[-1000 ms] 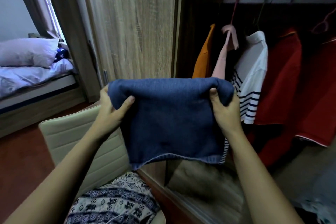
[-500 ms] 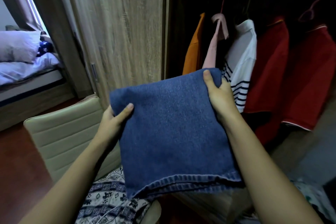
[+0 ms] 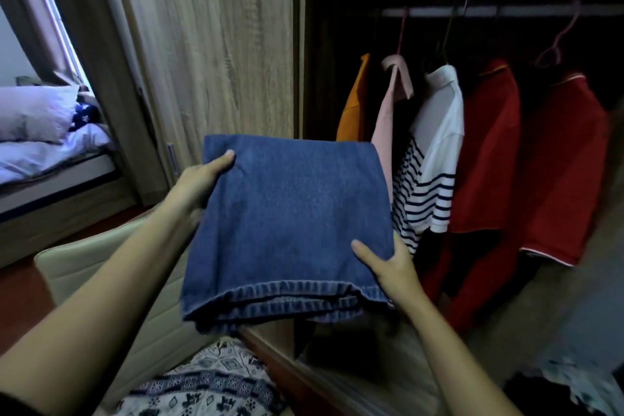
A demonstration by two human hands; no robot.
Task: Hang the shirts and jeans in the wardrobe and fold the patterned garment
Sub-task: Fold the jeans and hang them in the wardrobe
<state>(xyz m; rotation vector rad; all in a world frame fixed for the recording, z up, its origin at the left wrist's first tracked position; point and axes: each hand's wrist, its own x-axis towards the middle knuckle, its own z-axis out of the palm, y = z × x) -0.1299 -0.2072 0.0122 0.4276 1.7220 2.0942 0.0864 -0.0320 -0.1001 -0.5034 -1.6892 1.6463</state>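
the folded jeans (image 3: 290, 219) lie flat between both hands, in front of the open wardrobe. the left hand (image 3: 199, 182) pinches the far left corner, thumb on top and the other fingers hidden under the denim. the right hand (image 3: 388, 267) pinches the near right edge the same way.

the stack is several layers thick and is held only at two opposite corners. the free corner just nearer the body than the left fingers could sag, and the fold could spill open. neither hand has a hanger, so one hand will probably have to let go, and the heavy denim may slide off then.

just beyond the right fingers hangs a striped shirt (image 3: 435, 159), with a pink shirt (image 3: 388, 118) and an orange shirt (image 3: 353, 108) past the jeans' far edge, and red shirts (image 3: 486, 152) further right. an empty pink hanger (image 3: 553, 44) sits on the rail (image 3: 506, 11), high and right of the right fingers; the red shirts crowd the reach to it. below the left fingers stands a chair (image 3: 101, 267) carrying the patterned garment (image 3: 209, 385), where dropped jeans would land.
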